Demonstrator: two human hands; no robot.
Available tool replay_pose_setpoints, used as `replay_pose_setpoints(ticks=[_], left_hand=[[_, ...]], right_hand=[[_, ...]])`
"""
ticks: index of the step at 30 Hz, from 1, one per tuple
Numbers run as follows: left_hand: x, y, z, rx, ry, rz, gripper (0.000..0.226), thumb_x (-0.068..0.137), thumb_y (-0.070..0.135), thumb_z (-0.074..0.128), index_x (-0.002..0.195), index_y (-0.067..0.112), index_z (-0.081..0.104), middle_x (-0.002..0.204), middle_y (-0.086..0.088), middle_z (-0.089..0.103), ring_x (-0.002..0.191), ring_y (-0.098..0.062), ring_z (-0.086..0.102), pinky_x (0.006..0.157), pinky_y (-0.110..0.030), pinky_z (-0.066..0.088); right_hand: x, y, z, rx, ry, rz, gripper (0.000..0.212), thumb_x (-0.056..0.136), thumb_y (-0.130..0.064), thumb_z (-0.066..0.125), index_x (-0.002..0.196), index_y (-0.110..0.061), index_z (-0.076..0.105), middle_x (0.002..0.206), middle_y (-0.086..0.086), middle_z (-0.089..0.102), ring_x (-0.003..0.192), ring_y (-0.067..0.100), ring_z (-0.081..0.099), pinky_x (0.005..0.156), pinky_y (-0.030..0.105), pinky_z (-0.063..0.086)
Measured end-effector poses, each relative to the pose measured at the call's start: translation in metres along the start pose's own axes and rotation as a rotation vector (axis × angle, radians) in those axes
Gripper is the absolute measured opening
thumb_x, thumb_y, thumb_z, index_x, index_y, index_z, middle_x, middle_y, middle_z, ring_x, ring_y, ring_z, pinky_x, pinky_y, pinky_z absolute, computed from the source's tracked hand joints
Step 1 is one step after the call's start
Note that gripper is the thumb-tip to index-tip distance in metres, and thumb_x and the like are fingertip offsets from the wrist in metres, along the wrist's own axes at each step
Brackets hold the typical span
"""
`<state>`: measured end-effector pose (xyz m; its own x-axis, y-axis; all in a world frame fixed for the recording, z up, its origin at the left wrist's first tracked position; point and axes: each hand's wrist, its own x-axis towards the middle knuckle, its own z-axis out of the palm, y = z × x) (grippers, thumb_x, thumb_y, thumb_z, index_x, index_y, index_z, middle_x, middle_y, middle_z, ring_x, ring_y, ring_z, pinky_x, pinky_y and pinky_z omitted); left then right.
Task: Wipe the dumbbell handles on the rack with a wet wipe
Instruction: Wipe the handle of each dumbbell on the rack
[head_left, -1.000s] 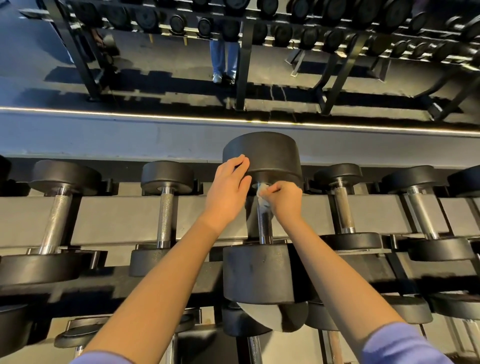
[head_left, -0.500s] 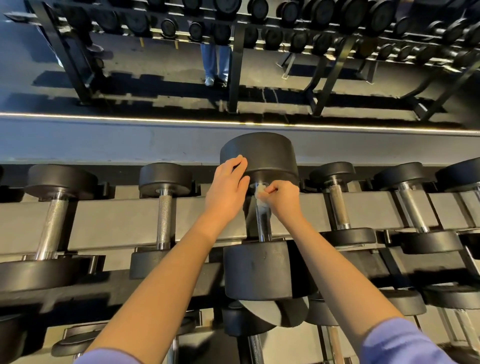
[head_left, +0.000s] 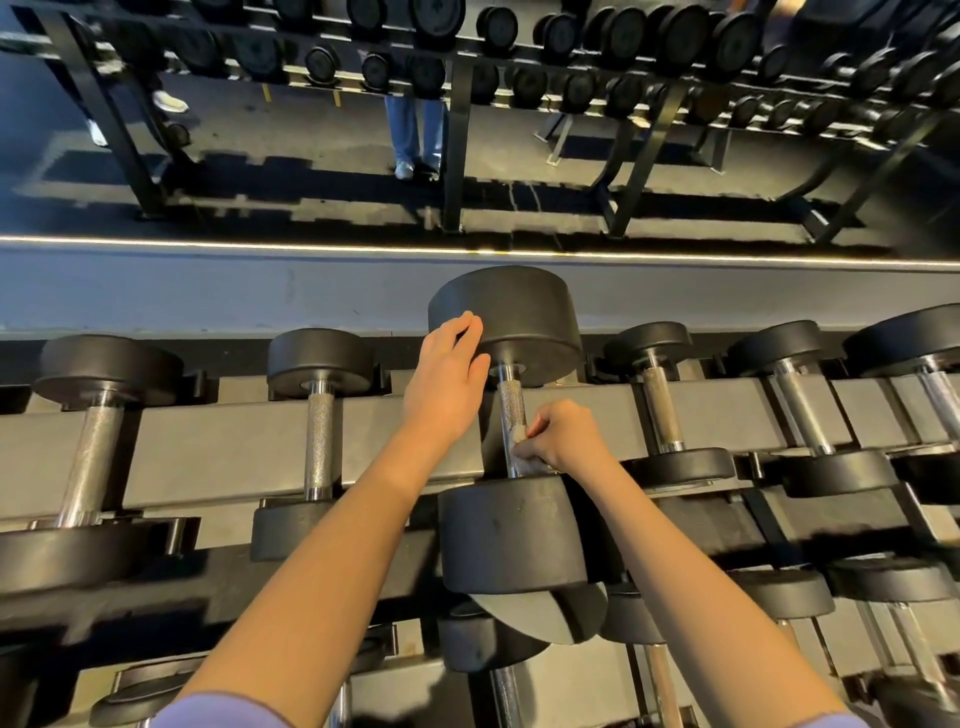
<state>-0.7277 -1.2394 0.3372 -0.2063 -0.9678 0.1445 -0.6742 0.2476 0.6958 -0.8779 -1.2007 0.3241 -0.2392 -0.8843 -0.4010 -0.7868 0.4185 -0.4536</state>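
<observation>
Dumbbell (head_left: 511, 535) on rack (head_left: 234, 441); left hand (head_left: 447, 384) rests on far head (head_left: 519, 312), fingers (head_left: 467, 325) straight; right hand (head_left: 563, 436), fingers (head_left: 535, 422) curled, pinches wet wipe (head_left: 519, 440) around handle (head_left: 511, 400).

rack (head_left: 218, 447): grey beam | load: black dumbbells (head_left: 318, 436) side by side
</observation>
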Motion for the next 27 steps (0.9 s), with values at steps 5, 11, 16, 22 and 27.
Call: replay_pose_setpoints(ticks=[5, 11, 16, 22, 27], left_hand=[[-0.002, 0.006, 0.003, 0.027, 0.006, -0.019, 0.049, 0.101, 0.024, 0.042, 0.148, 0.016, 0.03, 0.153, 0.0, 0.027, 0.141, -0.015, 0.022, 0.11, -0.031, 0.029], [-0.04, 0.048, 0.04, -0.051, 0.136, 0.047, 0.036, 0.095, 0.015, 0.052, 0.13, 0.005, 0.054, 0.125, -0.009, 0.05, 0.12, -0.022, 0.043, 0.105, -0.04, 0.037], [-0.06, 0.09, 0.087, 0.331, -0.072, 0.218, 0.039, 0.096, 0.033, 0.04, 0.124, 0.011, 0.056, 0.125, -0.007, 0.052, 0.116, -0.027, 0.048, 0.101, -0.042, 0.036], [-0.055, 0.092, 0.098, 0.741, -0.268, 0.198, 0.048, 0.099, 0.046, 0.027, 0.13, 0.015, 0.047, 0.128, -0.004, 0.047, 0.118, -0.021, 0.043, 0.099, -0.038, 0.035], [-0.053, 0.096, 0.104, 0.807, -0.358, 0.217, 0.051, 0.099, 0.048, 0.027, 0.137, 0.017, 0.042, 0.135, -0.003, 0.044, 0.124, -0.02, 0.041, 0.103, -0.038, 0.033]], right_hand=[[-0.004, 0.013, -0.003, 0.278, 0.257, 0.058, 0.023, 0.078, -0.017, 0.071, 0.064, -0.02, 0.053, 0.082, 0.001, 0.061, 0.089, 0.021, 0.061, 0.072, 0.024, 0.042], [-0.016, 0.068, -0.033, 0.482, 0.479, 0.003, 0.013, 0.083, -0.02, 0.071, 0.082, -0.011, 0.062, 0.08, 0.001, 0.062, 0.078, 0.016, 0.058, 0.075, 0.03, 0.048], [-0.009, 0.12, -0.066, 0.508, 0.526, -0.047, 0.012, 0.086, -0.019, 0.068, 0.088, -0.008, 0.063, 0.083, 0.004, 0.062, 0.078, 0.017, 0.058, 0.067, 0.025, 0.042], [0.008, 0.172, -0.084, 0.379, 0.514, -0.105, 0.01, 0.089, -0.019, 0.065, 0.085, -0.011, 0.06, 0.081, 0.002, 0.06, 0.076, 0.016, 0.055, 0.06, 0.023, 0.037], [0.032, 0.196, -0.078, 0.253, 0.42, -0.115, 0.013, 0.09, -0.02, 0.063, 0.091, -0.007, 0.064, 0.085, 0.008, 0.064, 0.079, 0.021, 0.06, 0.069, 0.031, 0.046]])
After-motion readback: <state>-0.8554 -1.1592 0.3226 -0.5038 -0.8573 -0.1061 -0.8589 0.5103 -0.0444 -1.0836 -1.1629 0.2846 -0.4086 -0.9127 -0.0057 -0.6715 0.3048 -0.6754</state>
